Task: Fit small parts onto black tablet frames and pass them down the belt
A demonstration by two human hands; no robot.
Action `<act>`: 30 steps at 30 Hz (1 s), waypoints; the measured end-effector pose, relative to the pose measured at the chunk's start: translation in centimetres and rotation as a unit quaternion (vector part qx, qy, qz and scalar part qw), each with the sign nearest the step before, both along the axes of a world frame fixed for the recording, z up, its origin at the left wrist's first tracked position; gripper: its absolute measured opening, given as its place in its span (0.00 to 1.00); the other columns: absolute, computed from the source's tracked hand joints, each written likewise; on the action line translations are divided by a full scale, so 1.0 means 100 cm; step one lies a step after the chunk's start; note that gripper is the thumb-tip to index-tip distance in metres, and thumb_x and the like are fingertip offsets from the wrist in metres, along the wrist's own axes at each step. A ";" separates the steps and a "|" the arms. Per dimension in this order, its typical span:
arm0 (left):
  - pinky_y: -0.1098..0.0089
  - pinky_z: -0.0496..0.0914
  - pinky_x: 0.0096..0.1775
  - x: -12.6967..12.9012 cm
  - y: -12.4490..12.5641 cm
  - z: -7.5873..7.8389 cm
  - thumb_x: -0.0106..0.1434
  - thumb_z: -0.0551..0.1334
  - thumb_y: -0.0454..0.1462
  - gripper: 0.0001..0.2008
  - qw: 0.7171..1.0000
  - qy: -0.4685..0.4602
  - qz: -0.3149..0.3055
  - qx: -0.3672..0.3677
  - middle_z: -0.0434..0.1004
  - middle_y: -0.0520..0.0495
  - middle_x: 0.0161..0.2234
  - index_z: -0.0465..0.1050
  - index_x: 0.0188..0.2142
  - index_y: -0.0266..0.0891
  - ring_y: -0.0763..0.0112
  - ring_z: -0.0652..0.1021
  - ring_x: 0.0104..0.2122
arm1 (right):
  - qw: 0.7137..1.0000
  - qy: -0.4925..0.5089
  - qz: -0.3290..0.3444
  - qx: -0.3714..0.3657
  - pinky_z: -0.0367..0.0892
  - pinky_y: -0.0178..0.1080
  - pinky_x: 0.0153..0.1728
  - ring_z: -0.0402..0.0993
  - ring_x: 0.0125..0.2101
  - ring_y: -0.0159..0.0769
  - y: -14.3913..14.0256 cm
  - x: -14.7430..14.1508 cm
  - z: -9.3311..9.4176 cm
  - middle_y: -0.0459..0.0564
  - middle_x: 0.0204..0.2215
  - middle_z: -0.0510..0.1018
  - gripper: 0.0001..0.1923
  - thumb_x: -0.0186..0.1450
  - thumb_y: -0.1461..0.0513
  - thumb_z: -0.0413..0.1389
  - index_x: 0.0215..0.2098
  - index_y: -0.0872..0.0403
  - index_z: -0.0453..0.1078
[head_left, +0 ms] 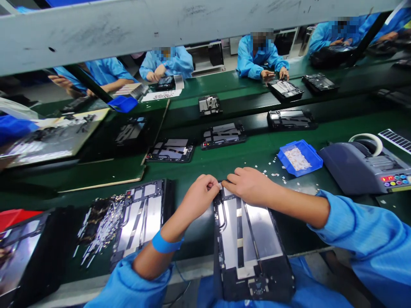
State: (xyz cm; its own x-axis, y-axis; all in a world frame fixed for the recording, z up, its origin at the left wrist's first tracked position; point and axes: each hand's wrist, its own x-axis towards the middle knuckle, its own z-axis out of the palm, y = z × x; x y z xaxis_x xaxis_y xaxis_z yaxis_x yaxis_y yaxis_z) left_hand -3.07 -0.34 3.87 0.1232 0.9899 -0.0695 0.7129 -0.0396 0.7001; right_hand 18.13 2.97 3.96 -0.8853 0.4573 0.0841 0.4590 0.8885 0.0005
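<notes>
A stack of flat black device housings with silver plates (260, 235) lies in front of me, its near end over the table edge. At its far left corner my left hand (202, 194), with a blue band on the wrist, pinches a small whitish piece (220, 185). My right hand (250, 186) reaches in from the right to the same corner, its fingers closed and bent down close to that piece. Whatever the right fingertips grip is hidden. Beyond the right hand stands a blue tray (316, 161) of small white pieces, with several scattered beside it.
A grey tape dispenser (346, 167) stands at the right. Left of me lie another housing (144, 214), a heap of thin metallic strips (102, 226) and a further stack (28, 252). More housings (224, 134) sit farther back. Co-workers in blue (261, 60) sit opposite under a grey beam (160, 30).
</notes>
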 end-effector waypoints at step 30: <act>0.64 0.66 0.37 0.001 0.005 0.005 0.64 0.57 0.35 0.08 0.998 0.055 -0.025 -0.020 0.73 0.50 0.29 0.70 0.28 0.42 0.63 0.74 0.34 | 1.000 0.011 0.001 0.001 0.53 0.42 0.33 0.66 0.38 0.41 0.000 0.001 -0.002 0.55 0.38 0.76 0.12 0.74 0.67 0.50 0.50 0.58 0.73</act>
State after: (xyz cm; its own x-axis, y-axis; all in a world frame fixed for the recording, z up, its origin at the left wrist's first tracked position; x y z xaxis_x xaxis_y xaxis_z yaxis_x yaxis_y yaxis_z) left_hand -3.01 0.21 4.42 0.1624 0.9788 -0.1247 0.7832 -0.0510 0.6197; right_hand 18.24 2.97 3.76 -0.8841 0.4557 0.1037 0.4574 0.8892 -0.0074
